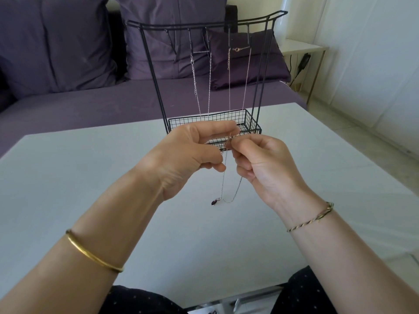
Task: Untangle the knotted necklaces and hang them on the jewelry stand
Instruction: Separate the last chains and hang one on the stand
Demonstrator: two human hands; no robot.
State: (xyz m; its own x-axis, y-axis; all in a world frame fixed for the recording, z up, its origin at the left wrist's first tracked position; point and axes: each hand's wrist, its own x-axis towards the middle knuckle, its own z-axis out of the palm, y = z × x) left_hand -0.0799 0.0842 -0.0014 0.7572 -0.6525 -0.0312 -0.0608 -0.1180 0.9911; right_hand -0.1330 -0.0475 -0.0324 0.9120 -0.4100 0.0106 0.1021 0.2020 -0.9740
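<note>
Both grips pinch one thin necklace (pixel 223 177) in the air above the middle of the surface (pixel 90 177). The left grip (pixel 192 152) holds the chain between thumb and curled fingers. The right grip (pixel 260 168), at its 3 o'clock and nearly touching it, nips the chain with thumb and forefinger. From the fingers the chain drops toward 6 o'clock in a narrow loop, and a dark oval pendant (pixel 213 202) sits at its low end; whether the pendant touches the surface cannot be told. At 12 o'clock from the hands a black wire jewelry stand (pixel 154 75) stands upright on the surface. A silver necklace (pixel 209 87) and a rose-gold necklace (pixel 229 87) hang side by side from its top hooks. Beyond it lies a purple sofa (pixel 90 105).
</note>
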